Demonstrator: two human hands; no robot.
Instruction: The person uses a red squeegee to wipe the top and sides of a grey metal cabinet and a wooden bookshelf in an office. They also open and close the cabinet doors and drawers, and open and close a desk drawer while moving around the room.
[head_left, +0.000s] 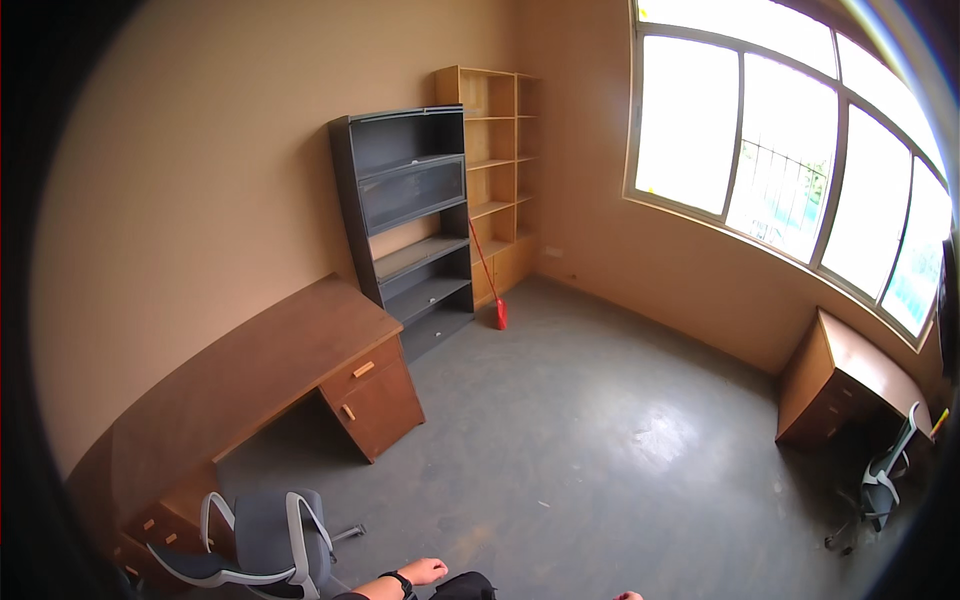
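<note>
My left hand (424, 571), with a dark watch on its wrist, hangs over the grey floor near the bottom edge, beside my dark-clothed knee. Its fingers look loosely curled, and no object shows in it. The nearest thing to it is a grey swivel chair (277, 525) with light armrests. Only a small part of my right hand (628, 596) shows at the bottom edge; the rest is cut off. Ahead, a red long-handled dustpan (501, 313) stands on the floor, its handle leaning against the shelving.
A brown wooden desk (262, 367) stands along the left wall. Behind it are a dark metal bookcase (363, 225) and a light wooden shelf unit (491, 191). Under the window at right are another desk (874, 367) and a chair (881, 487). Small debris (544, 504) lies on the floor.
</note>
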